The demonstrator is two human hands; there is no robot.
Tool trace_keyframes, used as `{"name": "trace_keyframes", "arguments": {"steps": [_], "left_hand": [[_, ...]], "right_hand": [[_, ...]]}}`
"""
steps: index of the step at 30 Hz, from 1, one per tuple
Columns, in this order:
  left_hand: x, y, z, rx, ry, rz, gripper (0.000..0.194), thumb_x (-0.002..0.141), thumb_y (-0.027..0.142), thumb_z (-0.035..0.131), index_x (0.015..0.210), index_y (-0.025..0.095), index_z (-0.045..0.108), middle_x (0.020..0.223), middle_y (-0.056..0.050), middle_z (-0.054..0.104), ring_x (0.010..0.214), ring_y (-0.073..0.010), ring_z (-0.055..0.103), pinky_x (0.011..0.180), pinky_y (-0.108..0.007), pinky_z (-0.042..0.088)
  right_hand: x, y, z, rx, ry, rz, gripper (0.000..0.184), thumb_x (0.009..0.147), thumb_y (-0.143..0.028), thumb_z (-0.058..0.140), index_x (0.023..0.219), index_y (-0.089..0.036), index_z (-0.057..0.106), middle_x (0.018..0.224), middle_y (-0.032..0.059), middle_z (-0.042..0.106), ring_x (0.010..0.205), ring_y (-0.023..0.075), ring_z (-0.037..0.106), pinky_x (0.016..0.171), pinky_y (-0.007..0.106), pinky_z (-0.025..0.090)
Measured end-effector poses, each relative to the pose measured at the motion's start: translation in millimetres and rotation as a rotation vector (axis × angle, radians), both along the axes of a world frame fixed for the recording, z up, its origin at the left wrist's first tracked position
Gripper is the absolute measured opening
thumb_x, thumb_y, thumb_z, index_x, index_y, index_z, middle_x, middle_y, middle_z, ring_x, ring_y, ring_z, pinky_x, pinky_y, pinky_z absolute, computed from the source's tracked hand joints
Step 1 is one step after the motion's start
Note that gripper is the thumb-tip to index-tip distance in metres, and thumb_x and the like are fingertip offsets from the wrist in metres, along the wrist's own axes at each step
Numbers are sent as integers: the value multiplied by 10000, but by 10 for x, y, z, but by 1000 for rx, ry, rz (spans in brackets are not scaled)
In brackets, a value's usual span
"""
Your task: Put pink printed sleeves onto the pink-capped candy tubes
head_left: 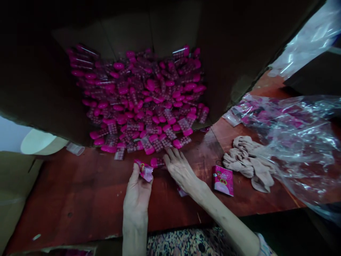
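My left hand [138, 192], palm up, pinches a small pink printed wrapper [145, 171] between thumb and fingers. To its right, my right hand [179, 170] is palm down, with its fingers curled over the clear end of a small pink-capped bottle [156, 162]. That bottle's body is partly hidden under the fingers. Just beyond both hands lies a heap of similar clear bottles [149, 103] with pink caps and small round beads inside, spilling from a large cardboard box [223, 60]. Under my right wrist, a small clear and pink piece [182, 192] is partly covered.
On the red-brown tabletop [87, 199], a pink printed packet stack [223, 180] lies right of my forearm, beside a crumpled beige cloth [247, 160]. A clear plastic bag [298, 142] with pink wrappers spreads at right. A pale bowl [42, 142] is at left.
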State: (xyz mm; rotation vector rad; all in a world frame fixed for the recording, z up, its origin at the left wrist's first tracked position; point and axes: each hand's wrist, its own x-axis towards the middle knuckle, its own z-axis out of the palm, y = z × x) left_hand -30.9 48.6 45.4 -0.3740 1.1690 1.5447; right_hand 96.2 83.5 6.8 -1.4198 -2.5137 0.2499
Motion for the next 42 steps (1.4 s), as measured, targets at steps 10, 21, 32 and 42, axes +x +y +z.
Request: {"name": "trace_keyframes", "arguments": {"steps": [10,21,32,42], "left_hand": [[31,16,-3,68,49,57,214,848,144,530,661,152,632,603,14,629,527,-70,564,533,-172,489],[175,-4,-27,179,129,-16,258,876,200,489,685,144,653,624,-6,653,553,-89,576,619,-204,487],[233,-47,-177,203,164,-94,163,677,280,732,680,140,647,639,8,659,568,-91,572,613,-215,468],[345,-76,-154,200,288,-211,193,594,234,781,693,137,647,653,-8,673,576,-105,589,593,-223,470]], "right_hand": [[164,-298,142,-228,407,-211,331,969,-198,259,748,-167,502,579,-5,581,487,111,554,468,195,406],[126,-639,247,-640,957,-284,338,953,-341,332,724,-182,523,596,-21,580,533,104,553,530,206,404],[159,-692,208,-614,889,-329,356,949,-358,316,710,-189,520,573,-18,570,524,119,539,529,218,380],[136,-719,114,-565,816,-397,328,940,-358,337,723,-192,519,580,-11,568,519,121,523,520,214,371]]}}
